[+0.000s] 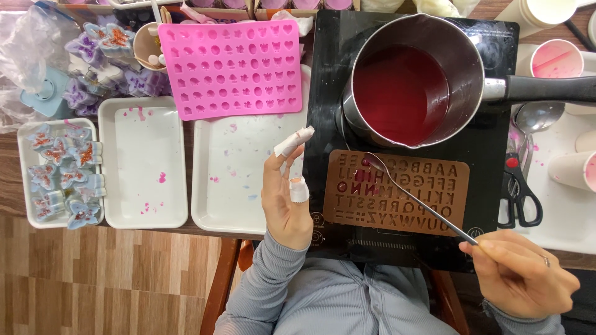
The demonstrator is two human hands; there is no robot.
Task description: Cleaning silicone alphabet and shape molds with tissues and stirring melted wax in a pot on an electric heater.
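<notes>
Over brown letter mould (397, 192), right hand (524, 273) pinched thin metal spoon (416, 195) between fingertips, bowl at mould's upper-left letters. Left hand (287, 192) held nothing, fingers loosely extended, two bandaged, just left of mould. A few cavities in mould's middle rows looked filled red; most seemed empty. Saucepan (422, 80) of red liquid stood just behind mould, pink mould (233, 68) and white trays (144, 164) further left.

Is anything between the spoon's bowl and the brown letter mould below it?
Nothing visible. The right hand holds the spoon by its handle end, its bowl right over the top row of the brown letter mould. The left hand stays beside the mould, left of it.
</notes>
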